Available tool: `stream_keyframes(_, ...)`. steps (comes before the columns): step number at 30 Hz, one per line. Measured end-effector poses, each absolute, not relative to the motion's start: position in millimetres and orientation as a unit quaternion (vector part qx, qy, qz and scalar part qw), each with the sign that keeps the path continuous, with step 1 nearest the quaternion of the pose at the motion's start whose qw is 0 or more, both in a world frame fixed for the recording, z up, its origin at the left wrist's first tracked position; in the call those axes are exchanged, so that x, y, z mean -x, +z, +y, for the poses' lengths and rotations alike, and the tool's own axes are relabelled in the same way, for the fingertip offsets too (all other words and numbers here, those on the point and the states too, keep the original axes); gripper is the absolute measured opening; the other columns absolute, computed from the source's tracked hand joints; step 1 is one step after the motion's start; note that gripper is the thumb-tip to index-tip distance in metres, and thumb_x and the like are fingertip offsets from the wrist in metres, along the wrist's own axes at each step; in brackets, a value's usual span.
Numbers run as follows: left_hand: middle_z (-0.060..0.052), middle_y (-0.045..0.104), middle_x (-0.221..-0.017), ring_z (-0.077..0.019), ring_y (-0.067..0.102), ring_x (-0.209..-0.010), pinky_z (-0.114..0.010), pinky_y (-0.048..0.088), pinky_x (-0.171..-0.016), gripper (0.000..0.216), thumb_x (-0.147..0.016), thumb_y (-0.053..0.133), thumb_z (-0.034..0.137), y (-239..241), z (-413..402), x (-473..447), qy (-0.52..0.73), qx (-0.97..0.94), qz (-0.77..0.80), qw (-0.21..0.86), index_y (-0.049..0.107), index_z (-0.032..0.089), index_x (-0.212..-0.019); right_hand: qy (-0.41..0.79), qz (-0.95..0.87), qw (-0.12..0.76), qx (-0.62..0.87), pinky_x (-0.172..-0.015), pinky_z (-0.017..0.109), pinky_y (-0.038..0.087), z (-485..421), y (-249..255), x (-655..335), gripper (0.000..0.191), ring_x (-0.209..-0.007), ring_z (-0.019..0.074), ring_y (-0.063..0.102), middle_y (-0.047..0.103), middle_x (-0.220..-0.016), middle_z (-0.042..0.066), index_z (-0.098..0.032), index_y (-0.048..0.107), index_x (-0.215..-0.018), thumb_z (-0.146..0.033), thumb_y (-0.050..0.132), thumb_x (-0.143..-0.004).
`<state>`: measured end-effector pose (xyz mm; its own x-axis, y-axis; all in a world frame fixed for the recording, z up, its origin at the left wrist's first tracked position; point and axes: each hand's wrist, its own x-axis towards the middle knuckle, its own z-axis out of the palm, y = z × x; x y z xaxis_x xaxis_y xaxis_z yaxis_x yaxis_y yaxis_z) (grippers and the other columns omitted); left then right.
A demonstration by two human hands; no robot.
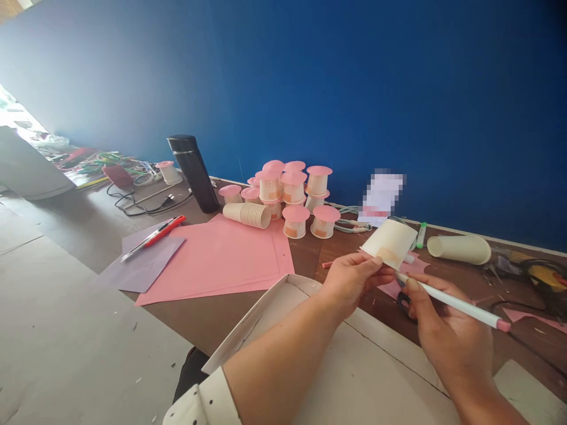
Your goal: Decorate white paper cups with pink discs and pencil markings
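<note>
My left hand point(354, 280) grips a white paper cup point(390, 241) by its rim, the cup tilted with its base up and to the right. A pale orange patch shows on the cup's side. In my right hand point(452, 321) is a white marker pen point(460, 304) with a pink end, its tip at the cup's lower edge. Behind my right hand, partly hidden, are the black handles of scissors point(404, 304) and a piece of pink paper point(392, 288). Under my forearms lies a white cardboard tray point(283, 319).
Cups with pink paper roofs point(296, 213) stand stacked by the wall. Left of them are nested paper cups point(248, 215), a black flask point(195, 174), pink sheets point(221, 254) and a red cutter knife point(155, 236). At right lie a larger cup point(460, 249) and a green marker point(421, 235).
</note>
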<state>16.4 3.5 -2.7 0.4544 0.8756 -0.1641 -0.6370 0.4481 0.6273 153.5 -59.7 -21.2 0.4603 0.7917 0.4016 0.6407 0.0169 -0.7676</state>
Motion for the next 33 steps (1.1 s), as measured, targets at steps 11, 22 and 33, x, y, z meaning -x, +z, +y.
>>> stream_keyframes(11,-0.007,0.068,-0.072,-0.0126,0.065,-0.068,-0.034,0.051,-0.091,0.027,-0.069,0.084,0.028,-1.7,2.7,-19.4,0.461,-0.241,0.265,0.812,0.066,0.008,-0.072,0.089,-0.512,0.527,0.673,-0.061,0.031,0.05,-60.1,-22.8,-155.4,0.042,-0.063,0.0169,0.062,0.07,-0.079,0.005,-0.02,0.07,-0.1,-0.058,0.061,-0.083)
stream_keyframes(22,-0.005,0.067,-0.071,-0.0106,0.066,-0.07,-0.031,0.052,-0.094,0.014,-0.088,0.061,0.01,17.5,15.4,11.3,0.513,-0.248,0.268,0.777,0.066,0.008,-0.074,0.102,-0.497,0.589,0.629,-0.049,0.025,0.047,-59.7,-15.9,-146.1,0.038,-0.052,0.011,0.054,0.07,-0.081,0.008,-0.016,0.072,-0.103,-0.047,0.069,-0.08)
stream_keyframes(33,-0.009,0.072,-0.086,-0.0172,0.071,-0.091,-0.031,0.056,-0.091,0.017,-0.085,0.065,0.009,51.4,9.4,45.4,0.513,-0.233,0.279,0.777,0.067,0.007,-0.102,0.095,-0.516,0.588,0.615,-0.051,0.025,0.045,-60.5,-18.9,-146.4,0.028,-0.052,0.0102,0.053,0.067,-0.076,0.005,-0.016,0.072,-0.097,-0.039,0.068,-0.082)
